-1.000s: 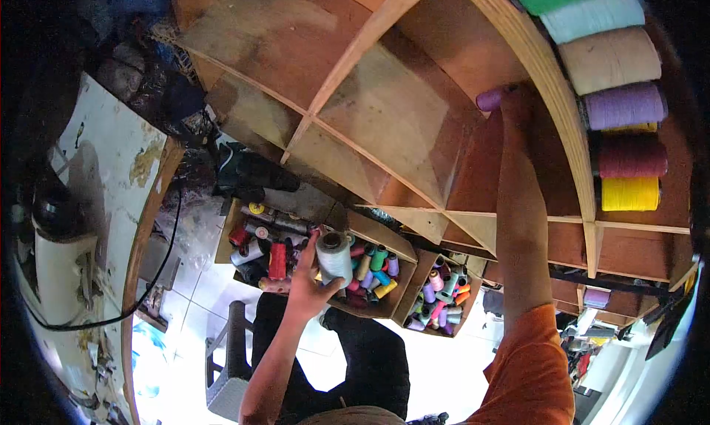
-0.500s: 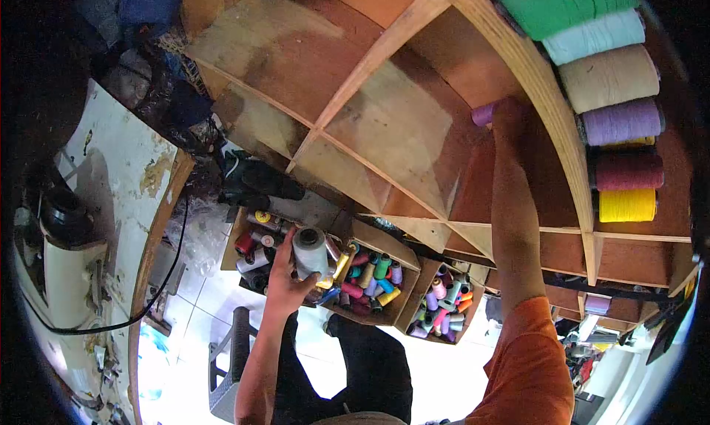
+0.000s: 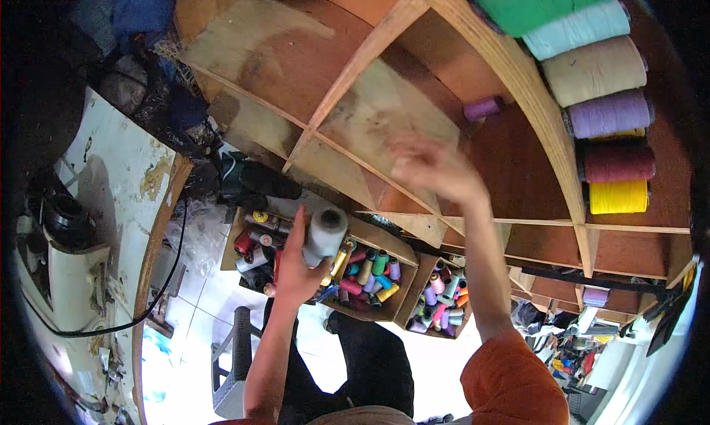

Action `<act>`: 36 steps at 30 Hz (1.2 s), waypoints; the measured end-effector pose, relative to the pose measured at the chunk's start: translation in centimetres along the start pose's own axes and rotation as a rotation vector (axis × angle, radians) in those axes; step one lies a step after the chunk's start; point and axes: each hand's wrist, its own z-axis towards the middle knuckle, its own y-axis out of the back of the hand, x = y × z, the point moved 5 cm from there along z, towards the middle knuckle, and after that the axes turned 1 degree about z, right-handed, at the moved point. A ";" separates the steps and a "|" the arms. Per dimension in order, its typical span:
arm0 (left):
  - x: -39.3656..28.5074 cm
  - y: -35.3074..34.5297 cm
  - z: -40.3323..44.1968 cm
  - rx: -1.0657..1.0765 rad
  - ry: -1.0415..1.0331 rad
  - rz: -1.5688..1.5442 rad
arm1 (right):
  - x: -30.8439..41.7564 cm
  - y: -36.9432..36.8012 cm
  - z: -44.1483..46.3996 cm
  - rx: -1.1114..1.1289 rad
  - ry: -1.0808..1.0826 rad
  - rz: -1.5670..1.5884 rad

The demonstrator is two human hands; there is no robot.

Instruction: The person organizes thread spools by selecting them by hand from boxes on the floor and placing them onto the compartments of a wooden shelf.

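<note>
A grey-white thread cone (image 3: 325,231) is in my left hand (image 3: 293,271), upright above the boxes of spools; the thumb and fingers are around its side. My right hand (image 3: 433,166) is in front of the wooden shelf, blurred by motion, its fingers apart and nothing seen in them. A purple spool (image 3: 483,108) lies on its side in a shelf compartment, up and to the right of my right hand and not touching it. Below my left hand, a cardboard box (image 3: 401,304) holds several coloured spools, and a second box (image 3: 414,271) of spools stands beside it.
Large thread cones in green (image 3: 551,3), pale blue, beige, purple, dark red and yellow (image 3: 619,196) line the right shelf. A worn white table (image 3: 122,166) with a black cable stands at the left. A grey stool (image 3: 235,366) is near my legs.
My right hand has let go of the purple spool and moved down and left out of the compartment, leaving the spool there. My left hand has moved slightly right with the grey-white cone.
</note>
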 end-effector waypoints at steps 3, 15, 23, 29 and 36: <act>-4.9 -0.6 3.2 0.050 -0.007 -0.086 | 3.8 -6.4 -3.7 0.117 -0.008 -0.036; -7.0 -2.8 4.9 0.258 -0.126 0.009 | -2.3 12.4 -1.2 -0.941 0.013 -0.394; 0.5 -4.2 -5.6 0.423 0.084 0.116 | -13.1 23.6 5.4 -1.052 0.059 -0.789; 7.1 -3.5 -13.3 0.403 0.236 0.200 | -18.2 25.5 6.7 -1.068 0.116 -1.084; 10.1 -4.6 -19.6 0.407 0.281 0.283 | -15.9 22.7 5.1 -1.096 0.131 -0.820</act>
